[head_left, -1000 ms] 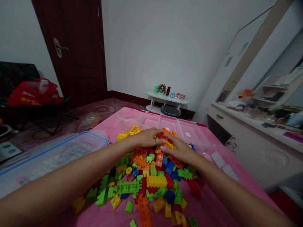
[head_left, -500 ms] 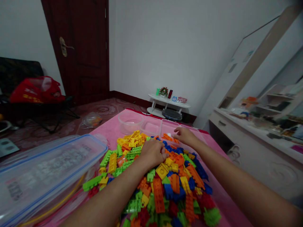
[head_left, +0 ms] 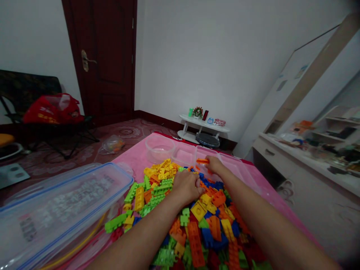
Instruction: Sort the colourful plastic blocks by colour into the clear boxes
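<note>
A large heap of toy building blocks (head_left: 194, 240) in green, yellow, orange, blue and red covers the near part of the pink table. My left hand (head_left: 187, 186) rests on the middle of the heap with its fingers curled down; the hand itself hides whatever is under them. Farther off and to the right, my right hand (head_left: 215, 165) pinches an orange building block (head_left: 201, 161) above a clear plastic compartment. More orange pieces show below that block, at the near side of the compartment. A yellow square block (head_left: 198, 210) lies close to my left wrist.
A round clear tub (head_left: 160, 152) and a clear divided tray (head_left: 184, 154) stand along the table's far side. At left lies a large clear lid with a blue edge (head_left: 123, 183). Pink cloth (head_left: 131, 153) covers the table. A white dresser (head_left: 303, 161) stands at right.
My right hand has closed on an orange block and raised it slightly, its fingers no longer spread. My left hand stays on the heap. The whole view has shifted a little.
</note>
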### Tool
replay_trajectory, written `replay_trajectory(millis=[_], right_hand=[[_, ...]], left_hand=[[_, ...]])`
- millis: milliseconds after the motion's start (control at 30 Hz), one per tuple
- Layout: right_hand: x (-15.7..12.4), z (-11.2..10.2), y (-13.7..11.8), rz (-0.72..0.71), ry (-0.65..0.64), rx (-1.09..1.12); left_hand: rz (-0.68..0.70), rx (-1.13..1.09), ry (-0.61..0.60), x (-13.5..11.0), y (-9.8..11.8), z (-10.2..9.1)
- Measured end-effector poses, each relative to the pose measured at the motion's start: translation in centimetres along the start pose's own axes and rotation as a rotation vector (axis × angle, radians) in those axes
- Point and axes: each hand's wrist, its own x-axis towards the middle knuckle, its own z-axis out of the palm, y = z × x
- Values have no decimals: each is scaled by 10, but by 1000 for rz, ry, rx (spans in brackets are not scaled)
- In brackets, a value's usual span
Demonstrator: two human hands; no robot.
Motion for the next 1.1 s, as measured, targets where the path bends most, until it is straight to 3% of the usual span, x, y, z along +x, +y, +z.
replay_trajectory(millis=[100,167,300,367,467,533,667,833,967,1100], right_hand=[[-21,-29,-7,-37,61,99],[-43,-47,-10,-74,37,161],[-100,-61,-9,-221,25,373],[-128,-55,-1,-234,168,452],[-158,-34,17,-85,435,467],[-169,-17,29,1,527,434],[-175,6,37,55,472,309],[-184,21,9,135,368,51],[-194,24,-15,149,376,-29],[-198,21,-19,82,424,24]], left_hand=[[0,-5,22,0,-3,3],[-20,-35,69,0,-6,4],[-54,-180,257,0,-11,5],[-43,-243,336,0,-13,5],[-3,-302,360,-1,-15,5],[42,-335,358,-2,-15,6],[170,-322,326,-4,-14,7],[218,-121,67,-7,-11,7],[131,-39,31,-9,-9,5],[22,-36,-7,-2,-6,-10]])
